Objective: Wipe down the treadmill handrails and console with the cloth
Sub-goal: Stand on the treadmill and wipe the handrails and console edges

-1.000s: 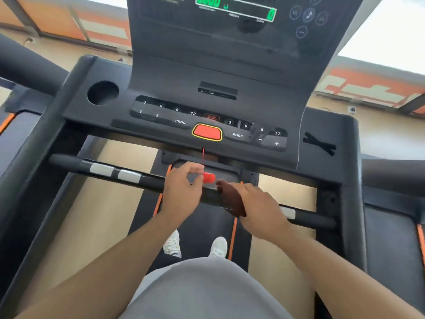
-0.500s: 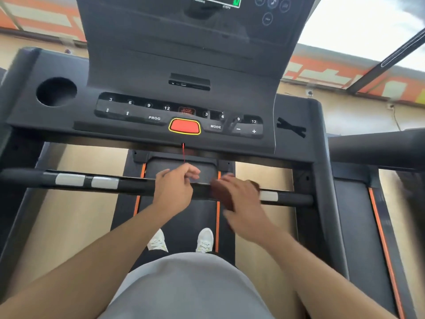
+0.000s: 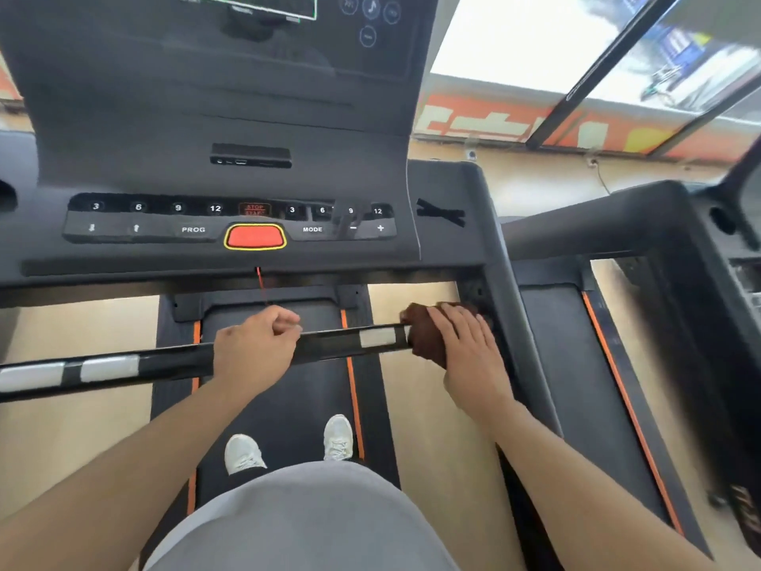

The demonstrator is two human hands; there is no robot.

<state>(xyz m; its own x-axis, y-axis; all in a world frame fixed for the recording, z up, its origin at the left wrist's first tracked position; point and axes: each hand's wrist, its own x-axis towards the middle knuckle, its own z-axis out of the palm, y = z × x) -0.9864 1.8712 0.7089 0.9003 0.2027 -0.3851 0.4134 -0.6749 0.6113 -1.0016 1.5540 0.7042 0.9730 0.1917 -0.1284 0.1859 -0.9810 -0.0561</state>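
A black crossbar handrail [image 3: 329,342] with silver sensor pads runs across the treadmill below the dark console [image 3: 230,224]. My right hand [image 3: 461,344] presses a dark brown cloth [image 3: 424,335] around the bar's right end, next to the right upright. My left hand [image 3: 255,344] is closed over the middle of the bar, fingers curled near the thin red safety cord [image 3: 260,284]. The cord's clip is hidden by that hand. The console has a red stop button [image 3: 254,236] and a row of number keys.
A second treadmill [image 3: 617,323] stands close on the right. The right side frame [image 3: 498,257] rises just beyond the cloth. My white shoes [image 3: 288,447] stand on the black belt below. Tan floor shows on both sides of the belt.
My right hand has slid the cloth rightward along the bar from its middle to its right end. My left hand stays on the bar's centre. The camera has turned right.
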